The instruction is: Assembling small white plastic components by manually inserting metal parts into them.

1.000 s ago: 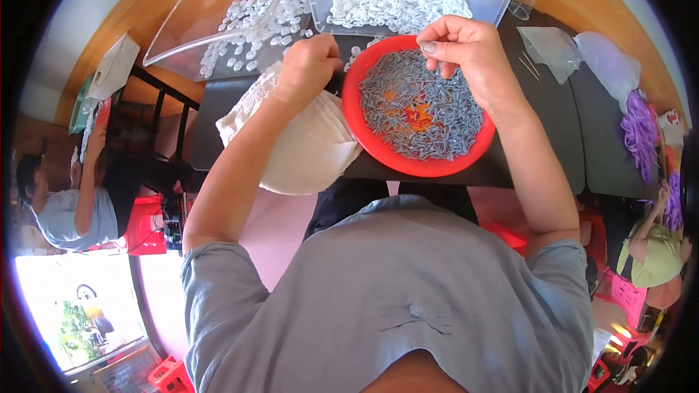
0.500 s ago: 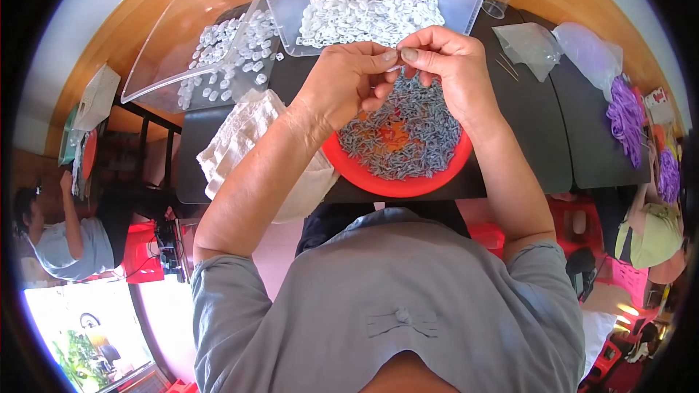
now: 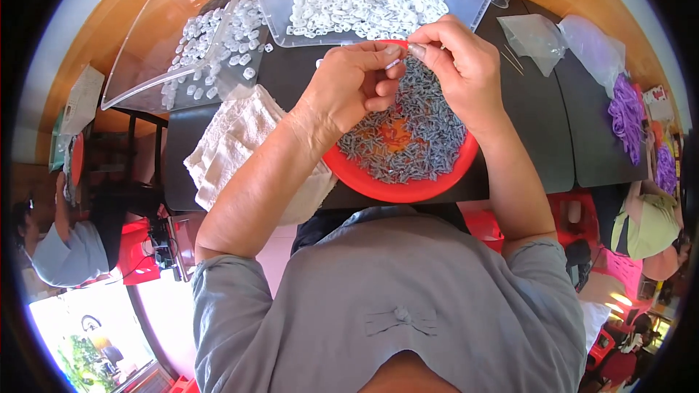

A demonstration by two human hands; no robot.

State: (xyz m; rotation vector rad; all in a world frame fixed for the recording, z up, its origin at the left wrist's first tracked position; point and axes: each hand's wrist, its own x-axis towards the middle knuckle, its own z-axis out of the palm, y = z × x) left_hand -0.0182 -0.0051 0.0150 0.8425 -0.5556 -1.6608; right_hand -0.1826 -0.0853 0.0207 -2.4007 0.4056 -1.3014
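- Pinching a small white piece (image 3: 394,63), the half-curled left hand (image 3: 344,81) was above the red basin (image 3: 408,191) of grey pieces (image 3: 437,149).
- The right hand (image 3: 467,62) had fingertips pinched; contents could not be told.
- The white box (image 3: 660,106), right, bore unreadable red marks.
- The dark tabletop (image 3: 535,127) met pink flooring (image 3: 269,255) nearby.

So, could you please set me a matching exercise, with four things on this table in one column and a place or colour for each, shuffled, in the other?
Things:
1. bowl
2. cloth
3. sticks
4. grey pieces

Places and colours:
A. on the dark table, off to the right of the right hand
B. spread inside the bowl
C. red
D. to the left of the bowl

Right pairs: 1-C, 2-D, 3-A, 4-B
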